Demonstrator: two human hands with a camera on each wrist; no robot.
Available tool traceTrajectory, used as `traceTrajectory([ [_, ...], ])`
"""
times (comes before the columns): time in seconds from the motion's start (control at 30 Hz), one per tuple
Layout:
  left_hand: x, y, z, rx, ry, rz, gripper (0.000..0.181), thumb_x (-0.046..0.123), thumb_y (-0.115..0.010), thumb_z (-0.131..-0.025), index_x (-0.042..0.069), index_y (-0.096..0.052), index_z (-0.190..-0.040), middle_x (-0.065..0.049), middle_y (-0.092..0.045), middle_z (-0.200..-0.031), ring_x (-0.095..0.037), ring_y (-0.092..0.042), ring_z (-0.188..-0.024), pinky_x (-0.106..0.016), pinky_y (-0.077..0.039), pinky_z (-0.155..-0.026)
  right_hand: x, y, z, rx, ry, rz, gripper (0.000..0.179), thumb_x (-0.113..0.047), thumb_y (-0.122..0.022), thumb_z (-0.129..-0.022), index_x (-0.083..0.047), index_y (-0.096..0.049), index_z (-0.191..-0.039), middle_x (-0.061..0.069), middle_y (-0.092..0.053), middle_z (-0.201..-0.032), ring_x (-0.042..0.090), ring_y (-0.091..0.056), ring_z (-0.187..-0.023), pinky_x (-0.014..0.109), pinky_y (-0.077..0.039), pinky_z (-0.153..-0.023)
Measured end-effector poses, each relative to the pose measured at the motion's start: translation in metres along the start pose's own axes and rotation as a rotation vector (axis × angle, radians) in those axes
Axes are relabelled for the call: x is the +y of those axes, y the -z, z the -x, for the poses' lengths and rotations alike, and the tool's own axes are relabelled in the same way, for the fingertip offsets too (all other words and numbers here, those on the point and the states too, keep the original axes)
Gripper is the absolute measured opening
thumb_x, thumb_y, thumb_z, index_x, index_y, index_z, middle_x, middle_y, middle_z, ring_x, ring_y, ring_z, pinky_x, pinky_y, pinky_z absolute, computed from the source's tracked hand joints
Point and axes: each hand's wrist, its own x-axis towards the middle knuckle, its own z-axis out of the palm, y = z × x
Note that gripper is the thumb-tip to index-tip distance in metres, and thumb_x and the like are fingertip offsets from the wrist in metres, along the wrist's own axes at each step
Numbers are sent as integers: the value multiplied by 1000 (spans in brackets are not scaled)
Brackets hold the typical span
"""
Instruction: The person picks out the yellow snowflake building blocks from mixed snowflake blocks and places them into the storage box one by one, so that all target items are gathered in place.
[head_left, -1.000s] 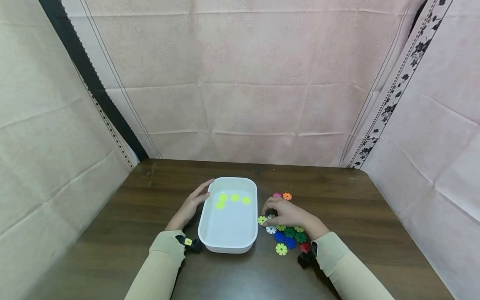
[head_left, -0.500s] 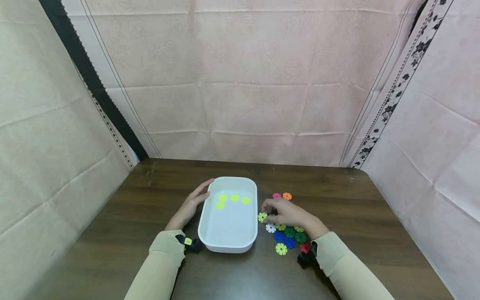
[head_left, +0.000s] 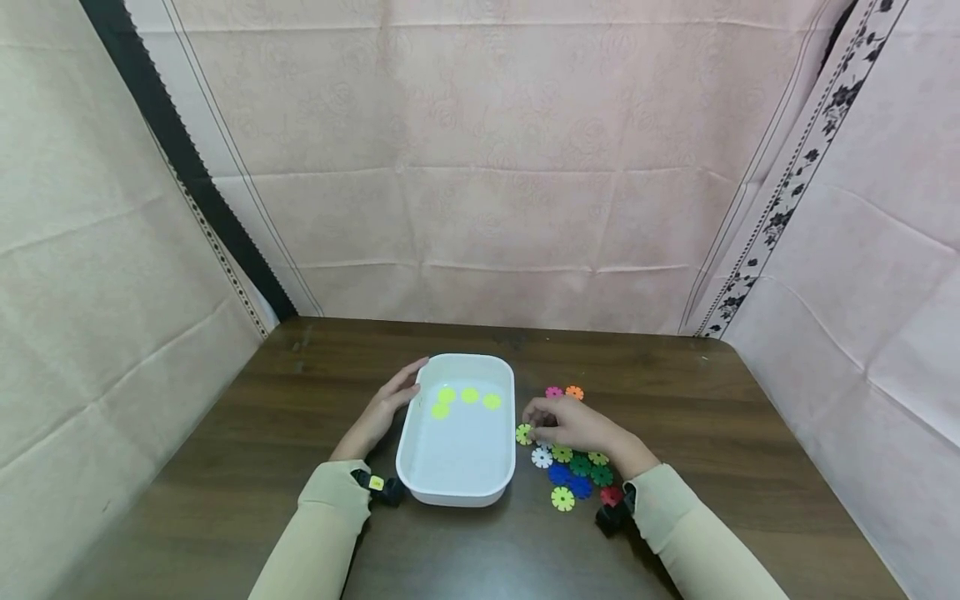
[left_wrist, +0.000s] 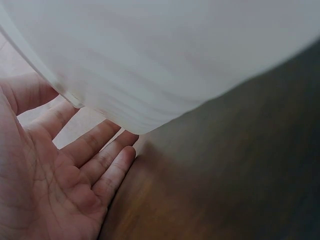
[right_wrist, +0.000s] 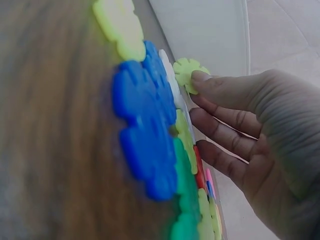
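Note:
My left hand rests against the left side of a white rectangular tray. Its fingers lie fairly straight along the outer wall, with the thumb at the rim. Inside the tray lie several yellow-green discs. To the right of the tray, my right hand pinches a yellow-green notched, flower-shaped disc between thumb and forefinger. Below the hand, several more such discs lie close together, among them white, blue, green and red ones.
A pink disc and an orange disc lie just beyond my right hand. One yellow-green disc is at the near end of the group. Pale cloth hangs behind and beside the brown wooden table.
My right hand's thumb has drawn slightly inward and away from me, and the yellow-green disc at its fingertips has shifted slightly the same way. The left hand and tray stay put.

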Motion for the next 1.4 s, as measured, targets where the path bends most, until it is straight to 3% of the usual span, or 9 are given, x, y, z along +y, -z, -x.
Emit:
traceTrajectory([
  [0.43,-1,1,1,7,-1,-1,45,42,-48,-103,44,-44,-148,2,-49,-147,-26,-44,-134,-66,-20,-113,2,1,-1,36,29,4,15,-17,-69,-97,-21,-67,-111,-8,-69,-100,9,-65,-89,25,-55,-80],
  [0.63,-2,1,-1,-2,-25,32,47,41,-50,-102,40,-44,-149,-1,-52,-144,-27,-46,-133,-63,-21,-113,5,2,-1,58,95,28,14,-18,-70,-96,-18,-67,-110,-10,-69,-98,8,-65,-89,27,-56,-79],
  [0.93,-4,2,-1,7,-19,24,46,39,-50,-103,41,-44,-149,0,-52,-145,-26,-46,-134,-62,-21,-114,4,6,-3,89,114,29,14,-22,-72,-95,-19,-68,-109,-11,-69,-97,9,-65,-85,27,-56,-74],
  [1.2,-3,1,2,-11,-19,16,49,36,-47,-105,33,-41,-153,-6,-47,-150,-30,-41,-137,-63,-20,-114,1,15,-1,139,159,16,15,-18,-72,-95,-16,-70,-109,-7,-71,-96,9,-66,-86,30,-57,-76],
  [1.4,2,2,0,-15,-23,12,48,30,-46,-106,31,-39,-154,-9,-47,-150,-31,-42,-137,-62,-23,-113,-5,33,-1,215,157,34,14,-19,-73,-94,-18,-70,-108,-9,-70,-95,11,-65,-87,34,-56,-77],
])
